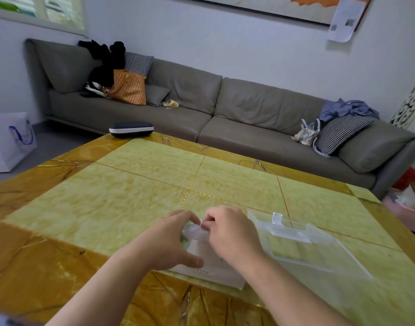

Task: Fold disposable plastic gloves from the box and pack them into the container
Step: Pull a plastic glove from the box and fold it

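Two bare forearms reach in from the near edge of a yellow-green stone tabletop (142,184), meeting over a flat white glove box (215,274) that lies close to the near edge. On it, the left hand (168,241) curls around the box's left end, thumb along the near side, fingers arched over the top. Beside it, the right hand (227,231) pinches a wisp of clear plastic glove (194,230) at the box opening, its grip narrow and closed on the film. Just to the right of the box lies a clear plastic container (319,250), flat and seemingly empty, with a small white tab at its far rim. As for risks, the thin film could tear, or several gloves could come out clumped together, if the pull is quick; the light box could also slide or lift if the left hand loosens. Box and container each seem to run with their long axis from far-left to near-right, though hands hide much of the box. Too little of the glove shows to tell which way it points.
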A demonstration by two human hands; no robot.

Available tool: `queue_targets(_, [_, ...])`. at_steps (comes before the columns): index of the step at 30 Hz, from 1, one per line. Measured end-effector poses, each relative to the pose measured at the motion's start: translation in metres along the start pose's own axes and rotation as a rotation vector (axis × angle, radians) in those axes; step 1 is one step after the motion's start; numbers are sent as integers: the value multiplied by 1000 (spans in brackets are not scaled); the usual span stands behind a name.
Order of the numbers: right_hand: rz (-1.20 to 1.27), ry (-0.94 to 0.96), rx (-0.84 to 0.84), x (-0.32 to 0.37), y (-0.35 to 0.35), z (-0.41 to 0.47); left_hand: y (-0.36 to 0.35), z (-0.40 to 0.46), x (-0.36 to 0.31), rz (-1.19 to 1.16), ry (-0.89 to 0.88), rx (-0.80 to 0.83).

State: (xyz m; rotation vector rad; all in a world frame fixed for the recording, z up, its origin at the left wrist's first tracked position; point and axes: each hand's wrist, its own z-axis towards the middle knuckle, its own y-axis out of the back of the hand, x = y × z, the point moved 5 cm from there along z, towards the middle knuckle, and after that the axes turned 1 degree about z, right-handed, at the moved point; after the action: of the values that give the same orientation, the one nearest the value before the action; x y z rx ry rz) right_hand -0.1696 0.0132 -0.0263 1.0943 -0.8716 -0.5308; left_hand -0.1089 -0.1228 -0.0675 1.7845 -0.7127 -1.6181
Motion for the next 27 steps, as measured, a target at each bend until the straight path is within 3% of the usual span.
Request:
queue_targets(4, [-90, -20, -10, -4, 5, 2, -1, 0, 1, 5, 3, 7])
queue_targets(9, [62, 57, 107, 3, 3, 3, -1, 1, 3, -15, -8, 18])
queue_targets(11, [17, 84, 134, 4, 3, 2, -1, 1, 1, -12, -12, 23])
queue_targets(16, [164, -9, 65, -4, -2, 7, -1, 1, 1, 8, 2, 10])
queue_targets(22, [66, 163, 38, 6, 17, -6, -1, 4, 3, 33, 22, 4])
queue_targets(27, [212, 89, -27, -5, 42, -5, -1, 2, 3, 39, 28, 3])
